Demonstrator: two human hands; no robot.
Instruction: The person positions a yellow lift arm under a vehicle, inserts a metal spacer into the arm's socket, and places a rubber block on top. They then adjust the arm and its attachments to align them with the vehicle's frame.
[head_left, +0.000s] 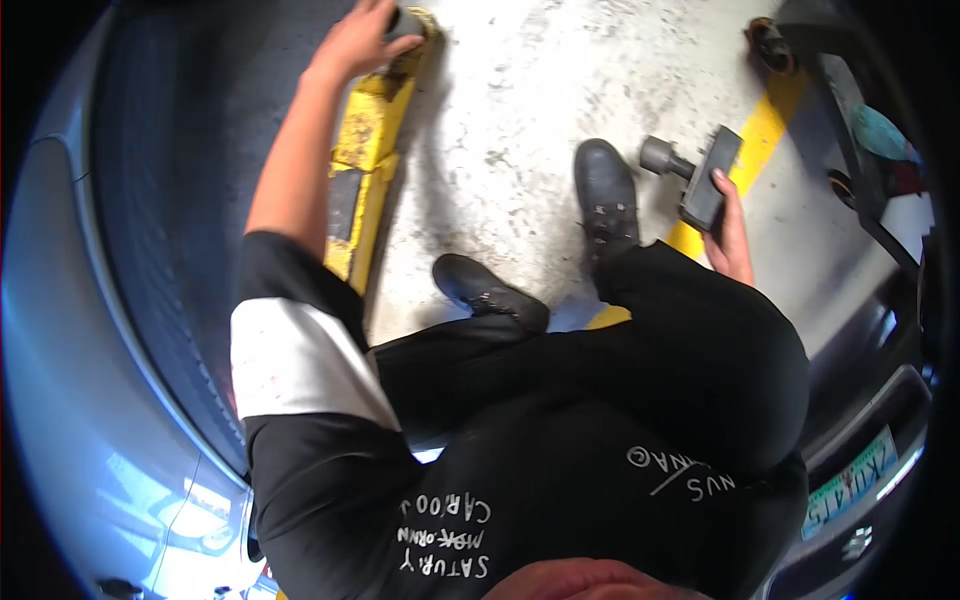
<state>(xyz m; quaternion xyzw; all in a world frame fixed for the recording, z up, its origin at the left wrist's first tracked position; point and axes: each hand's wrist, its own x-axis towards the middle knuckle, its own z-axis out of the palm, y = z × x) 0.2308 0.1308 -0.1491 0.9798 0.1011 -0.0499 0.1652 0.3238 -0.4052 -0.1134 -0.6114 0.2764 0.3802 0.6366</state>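
Observation:
My left hand (358, 42) is at the far end of a yellow steel arm (368, 130) with worn, chipped paint. Its thumb and fingers are around a dark grey cylindrical piece (406, 24) there; the fingertips are partly hidden. In my right hand (735, 235) is a lift pad (712, 180), a dark rectangular block with a short stem ending in a grey round cup. The pad is tilted and held clear of the floor, over a yellow floor line. My right thumb presses on the block's face, with the other fingers behind it.
Beside my left arm is a blue-grey car (60, 330). Another car with a licence plate (850, 480) stands at lower right. A dark wheeled frame (845, 110) is at upper right. My black boots (607, 195) are on the stained pale floor (510, 90).

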